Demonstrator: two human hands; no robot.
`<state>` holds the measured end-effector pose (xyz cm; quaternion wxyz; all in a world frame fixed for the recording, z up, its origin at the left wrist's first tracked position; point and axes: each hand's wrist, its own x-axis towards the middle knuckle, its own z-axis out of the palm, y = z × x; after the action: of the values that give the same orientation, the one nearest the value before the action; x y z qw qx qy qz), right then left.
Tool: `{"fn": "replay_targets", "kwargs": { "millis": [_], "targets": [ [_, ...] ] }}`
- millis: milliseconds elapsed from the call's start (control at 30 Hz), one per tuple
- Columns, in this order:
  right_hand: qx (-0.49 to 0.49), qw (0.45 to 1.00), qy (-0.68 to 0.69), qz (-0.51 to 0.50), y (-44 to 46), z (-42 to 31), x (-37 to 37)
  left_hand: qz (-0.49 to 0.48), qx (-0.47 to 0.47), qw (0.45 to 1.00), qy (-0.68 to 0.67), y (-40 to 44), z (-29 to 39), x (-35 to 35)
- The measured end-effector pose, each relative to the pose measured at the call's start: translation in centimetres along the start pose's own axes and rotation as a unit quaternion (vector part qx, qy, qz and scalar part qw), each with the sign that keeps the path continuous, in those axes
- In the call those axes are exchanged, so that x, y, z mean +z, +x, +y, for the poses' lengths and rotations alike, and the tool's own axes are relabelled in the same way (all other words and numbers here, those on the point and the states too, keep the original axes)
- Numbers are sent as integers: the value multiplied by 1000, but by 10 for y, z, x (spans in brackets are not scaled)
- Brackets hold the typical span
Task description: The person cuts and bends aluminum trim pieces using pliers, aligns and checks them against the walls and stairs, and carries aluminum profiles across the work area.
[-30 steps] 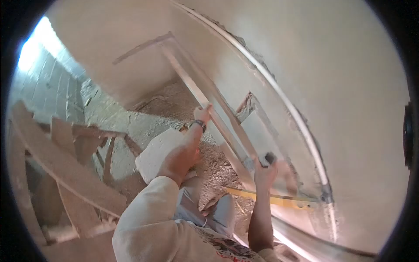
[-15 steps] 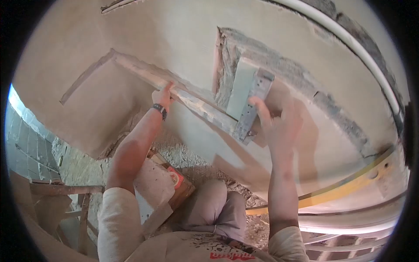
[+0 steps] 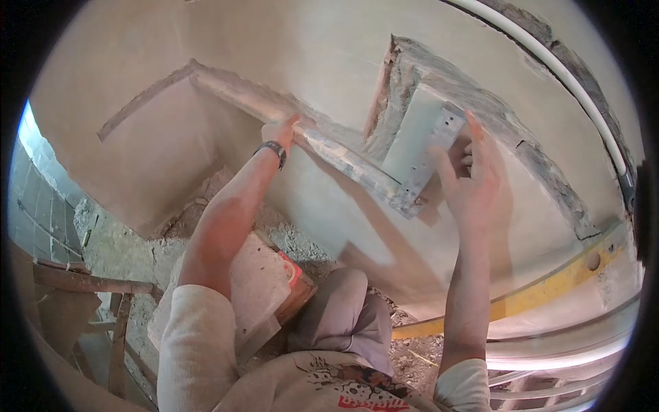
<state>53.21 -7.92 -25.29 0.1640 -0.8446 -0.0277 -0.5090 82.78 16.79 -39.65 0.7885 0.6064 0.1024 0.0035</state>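
A plaster-smeared L-shaped square [image 3: 347, 159] lies against the pale wall, its long bar slanting down to a short metal arm with holes. My left hand [image 3: 281, 130], with a dark watch at the wrist, is closed around the upper part of the long bar. Beside the short arm is my right hand [image 3: 473, 168], its index finger stretched out near the arm's upper end. The thumb is apart and slightly blurred over the metal; the other fingers curl loosely. A pale greenish panel [image 3: 413, 127] shows in the chipped recess [image 3: 384, 110] behind the square.
A white pipe [image 3: 549, 58] curves along the upper right. Low on the right stretches a yellow bar [image 3: 522, 302] with a hole. Below my left arm sit a pale block [image 3: 264, 278] and a red-marked box [image 3: 298, 288]. A wooden frame [image 3: 96, 281] stands at lower left.
The view has shifted, so the wall and square appear farther right. My right thumb has lifted off the short arm, and its index finger now extends by the arm's upper end.
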Motion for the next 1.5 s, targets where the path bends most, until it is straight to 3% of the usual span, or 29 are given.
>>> {"fn": "replay_targets", "kwargs": {
  "millis": [433, 567, 733, 833, 1067, 1433, 1500],
  "targets": [
    [3, 1000, 30, 6, -2, 5, 3, 0, 8, 1000, 11, -15, 8, 0],
    [14, 1000, 4, 9, -5, 1, 3, -9, 0, 1000, -7, 25, -15, 0],
    [23, 998, -64, 1, -4, -19, -1, -17, -17, 1000, 6, 17, -7, -1],
    [18, 998, -43, 30, -8, -11, 11, 25, -28, 998, 44, 9, -1, -1],
    [35, 991, -109, 73, -8, -10, 21, 11, -19, 999, 23, 16, -4, 0],
    [88, 989, -83, 89, -8, -9, 25, -30, -33, 999, 27, 13, 2, -3],
    [77, 990, -58, 107, -8, -7, 29, 3, -3, 1000, 25, 24, -8, 0]
  ]
}}
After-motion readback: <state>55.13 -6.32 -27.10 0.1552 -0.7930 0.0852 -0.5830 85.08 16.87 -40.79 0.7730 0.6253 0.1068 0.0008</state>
